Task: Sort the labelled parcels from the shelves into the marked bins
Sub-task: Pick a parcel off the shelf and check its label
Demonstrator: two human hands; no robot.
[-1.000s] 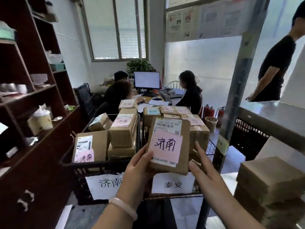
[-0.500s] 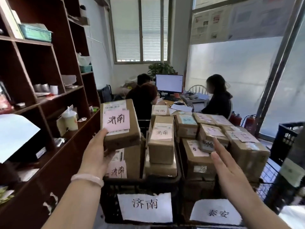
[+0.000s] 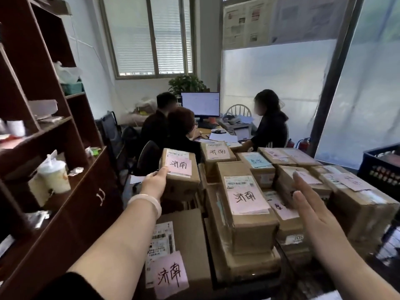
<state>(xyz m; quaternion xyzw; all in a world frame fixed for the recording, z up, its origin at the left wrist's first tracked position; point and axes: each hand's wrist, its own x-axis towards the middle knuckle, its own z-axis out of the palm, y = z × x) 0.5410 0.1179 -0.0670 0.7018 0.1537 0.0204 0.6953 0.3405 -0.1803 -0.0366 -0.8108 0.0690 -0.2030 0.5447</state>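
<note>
One hand has the load. The left hand [image 3: 154, 181] grips a parcel [image 3: 184, 187] by its near left end, thumb on top at the edge of its pink label [image 3: 180, 166], arm stretched toward the far left of the pile. The right hand [image 3: 313, 215] holds nothing. Its fingers are straight and spread, palm hovering above the boxes on the right, touching none that I can make out.

Around the held parcel stand others with the same two handwritten characters on pink. There is a tall box [image 3: 253, 234] just right of it, a far box [image 3: 216, 156] behind, and a near box [image 3: 190, 230] beside the forearm. A box with a blue label [image 3: 257, 163] and the right boxes [image 3: 363, 204] carry other markings, so the pile seems split left from right. The bins are buried under cardboard and their signs are out of view.

I take this to be the placing step: the parcel is out among its like and about to be set down. Whether its base already rests on anything I cannot tell. The next move calls for a flat seat on the left stack. The parcel should go down square so it does not lean on the tall box, and then the thumb comes off. The stacks are high, and a nudge might topple one.

The shelf [image 3: 54, 128] stands at the left, and people sit at a desk beyond.
</note>
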